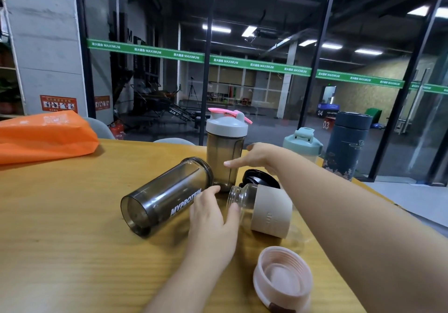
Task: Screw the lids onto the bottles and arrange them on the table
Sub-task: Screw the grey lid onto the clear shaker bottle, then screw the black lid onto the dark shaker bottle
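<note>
Left hand (213,218) grip open, resting between lidless dark bottle (164,197) and glass bottle (261,209), both lying mid-tabletop | right hand (254,156) grip open beside capped upright shaker (226,147), likely positioning it | pink lid (282,275) upturned near front edge.

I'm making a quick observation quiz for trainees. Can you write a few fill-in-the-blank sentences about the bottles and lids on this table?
1. The dark MYPROTEIN bottle lies on its ____ with no lid on.
2. The loose lid nearest the camera is ____ in colour.
3. The upright shaker wears a grey lid with a ____ flip cap.
4. The glass bottle on its side wears a ____ sleeve.

Missing words: side; pink; pink; beige
</note>
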The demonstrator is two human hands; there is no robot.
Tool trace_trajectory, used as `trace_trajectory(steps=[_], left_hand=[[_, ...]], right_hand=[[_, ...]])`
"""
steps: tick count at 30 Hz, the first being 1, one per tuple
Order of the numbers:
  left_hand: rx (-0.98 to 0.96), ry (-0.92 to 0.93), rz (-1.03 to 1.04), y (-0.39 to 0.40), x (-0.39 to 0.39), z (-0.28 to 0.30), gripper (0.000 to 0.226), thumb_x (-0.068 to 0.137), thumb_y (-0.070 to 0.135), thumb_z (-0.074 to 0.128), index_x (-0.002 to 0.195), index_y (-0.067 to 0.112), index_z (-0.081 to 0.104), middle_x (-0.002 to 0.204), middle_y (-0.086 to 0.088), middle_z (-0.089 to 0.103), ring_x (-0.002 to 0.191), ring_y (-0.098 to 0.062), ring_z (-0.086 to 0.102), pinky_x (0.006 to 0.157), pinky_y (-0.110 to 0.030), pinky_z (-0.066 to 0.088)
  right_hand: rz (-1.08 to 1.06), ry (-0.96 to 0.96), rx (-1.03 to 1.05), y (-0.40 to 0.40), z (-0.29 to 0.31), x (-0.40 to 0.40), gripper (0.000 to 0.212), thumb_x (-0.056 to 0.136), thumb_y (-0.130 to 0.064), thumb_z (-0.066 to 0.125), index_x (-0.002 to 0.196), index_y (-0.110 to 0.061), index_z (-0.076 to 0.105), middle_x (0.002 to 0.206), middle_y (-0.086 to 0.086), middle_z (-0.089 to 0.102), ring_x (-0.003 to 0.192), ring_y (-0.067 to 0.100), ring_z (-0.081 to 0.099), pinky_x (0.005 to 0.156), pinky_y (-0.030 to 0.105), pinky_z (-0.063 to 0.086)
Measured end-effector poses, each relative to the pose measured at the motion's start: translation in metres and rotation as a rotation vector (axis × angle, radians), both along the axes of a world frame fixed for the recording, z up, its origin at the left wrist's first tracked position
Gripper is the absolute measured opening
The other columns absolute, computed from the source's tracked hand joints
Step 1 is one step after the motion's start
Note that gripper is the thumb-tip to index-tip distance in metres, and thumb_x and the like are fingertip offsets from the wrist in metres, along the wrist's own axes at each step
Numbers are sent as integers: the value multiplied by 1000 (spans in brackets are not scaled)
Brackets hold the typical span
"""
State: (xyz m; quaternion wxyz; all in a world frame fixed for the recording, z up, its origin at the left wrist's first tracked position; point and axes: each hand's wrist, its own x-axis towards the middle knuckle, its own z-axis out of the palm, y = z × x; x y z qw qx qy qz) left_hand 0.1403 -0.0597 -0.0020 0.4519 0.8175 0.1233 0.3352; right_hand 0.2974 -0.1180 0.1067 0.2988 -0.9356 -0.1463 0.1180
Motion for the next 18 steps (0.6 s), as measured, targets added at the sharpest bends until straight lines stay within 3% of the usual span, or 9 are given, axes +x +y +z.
trace_trajectory(steps=[4, 12, 15, 18], left_hand=[[-16, -63, 22, 0, 1, -1, 51, 94, 27, 52, 140, 19, 32, 125, 10, 35, 130, -13, 30, 101, -22, 23], [-11, -80, 11, 0, 0, -1, 51, 94, 28, 51, 141, 21, 31, 120, 14, 30, 129, -10, 30, 98, -20, 24], [-12, -78, 4, 0, 1, -1, 52, 94, 28, 52, 141, 21, 31, 120, 14, 30, 129, -10, 31, 100, -21, 24], [-16, -83, 10, 0, 1, -2, 52, 93, 26, 54, 140, 18, 32, 120, 13, 31, 128, -13, 33, 101, -22, 25]], right_hand=[[-11, -85, -198, -20, -4, 5, 106, 65, -57, 78, 148, -16, 27, 152, 10, 34, 134, 36, 37, 105, 50, 37], [59, 18, -342, -25, -12, 1, 104, 70, -58, 73, 151, -23, 18, 157, 6, 22, 141, 35, 27, 110, 48, 31], [44, 31, -365, -27, -11, -4, 88, 76, -54, 71, 146, -17, 31, 146, 10, 40, 128, 33, 45, 98, 41, 42], [26, 61, -309, -29, -11, -9, 65, 85, -42, 67, 136, -11, 44, 126, 12, 54, 102, 27, 54, 90, 35, 47]])
